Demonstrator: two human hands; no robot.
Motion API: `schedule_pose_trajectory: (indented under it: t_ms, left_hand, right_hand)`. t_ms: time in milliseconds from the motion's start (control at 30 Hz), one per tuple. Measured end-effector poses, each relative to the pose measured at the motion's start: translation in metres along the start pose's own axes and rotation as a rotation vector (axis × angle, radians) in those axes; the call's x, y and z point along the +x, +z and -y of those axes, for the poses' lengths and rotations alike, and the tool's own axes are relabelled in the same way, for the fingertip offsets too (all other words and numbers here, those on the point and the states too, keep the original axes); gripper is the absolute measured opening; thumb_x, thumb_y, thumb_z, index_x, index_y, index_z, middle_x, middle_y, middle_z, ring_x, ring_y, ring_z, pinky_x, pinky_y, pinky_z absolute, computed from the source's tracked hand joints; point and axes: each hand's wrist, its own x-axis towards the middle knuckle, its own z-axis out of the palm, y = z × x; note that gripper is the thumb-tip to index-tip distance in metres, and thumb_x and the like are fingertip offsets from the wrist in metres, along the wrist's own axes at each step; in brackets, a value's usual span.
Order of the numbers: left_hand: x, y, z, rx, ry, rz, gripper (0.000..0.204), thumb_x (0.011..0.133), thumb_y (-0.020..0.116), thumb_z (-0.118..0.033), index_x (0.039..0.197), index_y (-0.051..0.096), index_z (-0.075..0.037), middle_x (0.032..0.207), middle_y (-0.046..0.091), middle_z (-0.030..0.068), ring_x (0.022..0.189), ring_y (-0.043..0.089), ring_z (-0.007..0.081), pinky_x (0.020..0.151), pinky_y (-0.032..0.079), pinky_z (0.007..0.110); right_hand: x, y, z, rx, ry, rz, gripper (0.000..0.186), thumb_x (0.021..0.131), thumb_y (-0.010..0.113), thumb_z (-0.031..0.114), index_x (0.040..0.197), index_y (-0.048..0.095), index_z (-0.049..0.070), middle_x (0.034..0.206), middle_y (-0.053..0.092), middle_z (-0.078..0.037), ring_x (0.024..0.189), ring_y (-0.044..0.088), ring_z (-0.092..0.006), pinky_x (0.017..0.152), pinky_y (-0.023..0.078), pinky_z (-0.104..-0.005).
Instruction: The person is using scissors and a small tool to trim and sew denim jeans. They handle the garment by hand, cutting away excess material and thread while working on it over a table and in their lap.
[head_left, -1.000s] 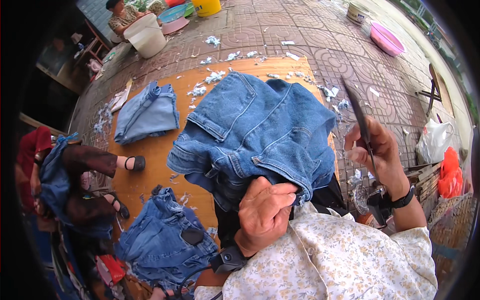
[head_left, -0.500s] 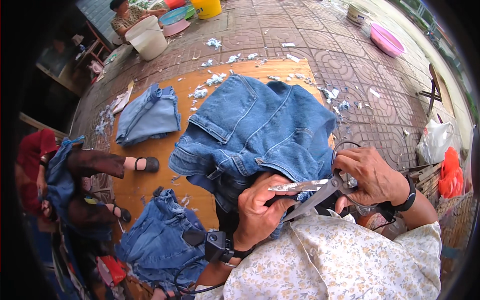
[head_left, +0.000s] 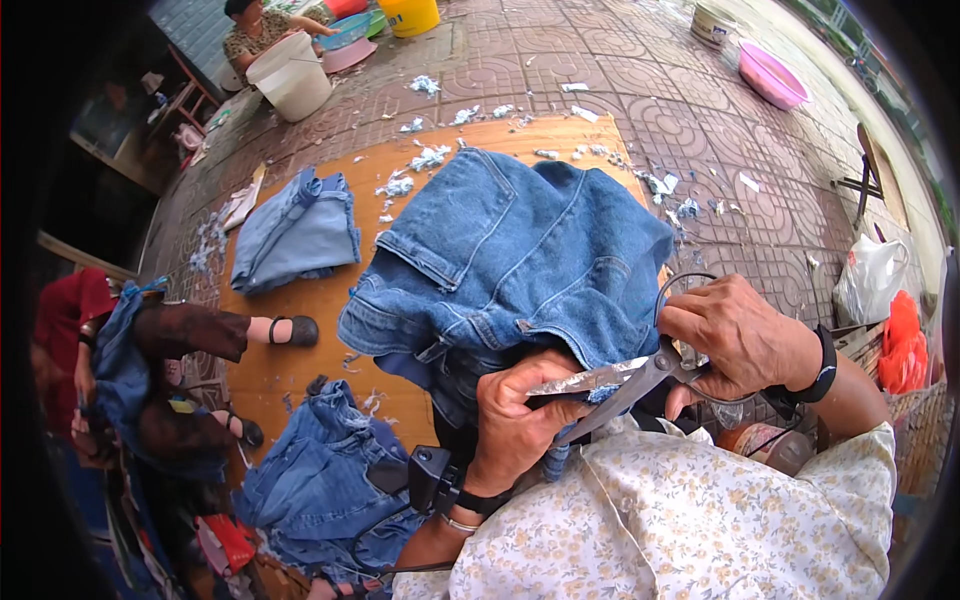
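Note:
A blue denim garment (head_left: 530, 250), bunched up with seams and a pocket showing, lies over my lap and the board's near side. My left hand (head_left: 525, 410) pinches a fold of its lower edge, thumb and fingers closed. Large metal scissors (head_left: 655, 368) are gripped in my right hand (head_left: 735, 335), fingers through the big loop handles. Their blades stand apart and point left, beside my left fingers, with a strip of denim between them. Exactly where the blades meet the cloth is partly hidden by my left hand.
The orange-brown board (head_left: 270, 345) bears folded light jeans (head_left: 297, 232), a frayed denim heap (head_left: 325, 480) and scattered lint (head_left: 430, 157). Another person's feet (head_left: 290, 330) rest at left. Farther off are a white bucket (head_left: 290, 78), a pink basin (head_left: 772, 75) and a person at basins.
The scissors have shifted slightly left toward my left hand, and their blades look wider apart. My right hand moved up a little with them. The denim garment barely moved.

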Motion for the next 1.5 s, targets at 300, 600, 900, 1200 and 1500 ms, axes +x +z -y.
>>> schedule_pose_trajectory:
  t_ms: [300, 600, 900, 1200, 1500]
  left_hand:
    - [0.0, -0.003, 0.008, -0.096, -0.042, 0.023, 0.011, 0.076, 0.073, -0.008, 0.077, 0.065, 0.0, 0.071, 0.064, 0.0038, 0.066, 0.059, 0.0078, 0.06, 0.046, 0.022]
    - [-0.002, -0.007, 0.012, -0.048, -0.094, 0.023, 0.012, 0.075, 0.074, -0.008, 0.076, 0.065, 0.0, 0.07, 0.064, 0.0039, 0.066, 0.061, 0.0106, 0.061, 0.046, 0.023]
    - [0.002, -0.007, 0.01, 0.013, -0.039, 0.039, 0.012, 0.068, 0.075, -0.001, 0.073, 0.064, 0.0, 0.068, 0.064, 0.0041, 0.064, 0.06, 0.0101, 0.059, 0.046, 0.022]
    - [0.005, -0.01, 0.005, 0.084, -0.016, 0.081, 0.015, 0.068, 0.077, -0.002, 0.078, 0.066, -0.001, 0.072, 0.065, 0.0031, 0.067, 0.06, 0.0083, 0.061, 0.046, 0.022]
    - [0.0, -0.004, 0.005, -0.09, -0.143, 0.014, 0.015, 0.074, 0.072, 0.0, 0.088, 0.067, 0.001, 0.077, 0.066, 0.0008, 0.071, 0.058, 0.0047, 0.063, 0.045, 0.019]
  right_hand:
    - [0.009, -0.007, -0.007, 0.204, -0.014, 0.188, 0.056, 0.072, 0.07, 0.055, 0.072, 0.047, 0.003, 0.058, 0.053, -0.01, 0.055, 0.056, -0.0336, 0.049, 0.041, -0.0394]
    - [0.007, -0.001, -0.007, 0.237, 0.036, 0.239, 0.054, 0.074, 0.069, 0.053, 0.071, 0.047, 0.004, 0.055, 0.052, -0.01, 0.052, 0.056, -0.0336, 0.046, 0.041, -0.0392]
    - [0.004, 0.0, -0.001, 0.163, 0.033, 0.199, 0.051, 0.076, 0.068, 0.05, 0.07, 0.047, 0.004, 0.049, 0.048, -0.008, 0.047, 0.054, -0.0326, 0.044, 0.04, -0.039]
    - [-0.002, 0.008, 0.004, 0.044, 0.068, 0.099, 0.047, 0.079, 0.068, 0.045, 0.071, 0.048, 0.003, 0.046, 0.046, -0.009, 0.044, 0.053, -0.0333, 0.041, 0.039, -0.0397]
    - [-0.009, 0.018, -0.012, 1.716, 0.578, -0.581, 0.05, 0.089, 0.047, 0.06, 0.079, 0.046, 0.01, 0.06, 0.03, 0.005, 0.051, 0.027, -0.003, 0.044, 0.024, -0.0193]
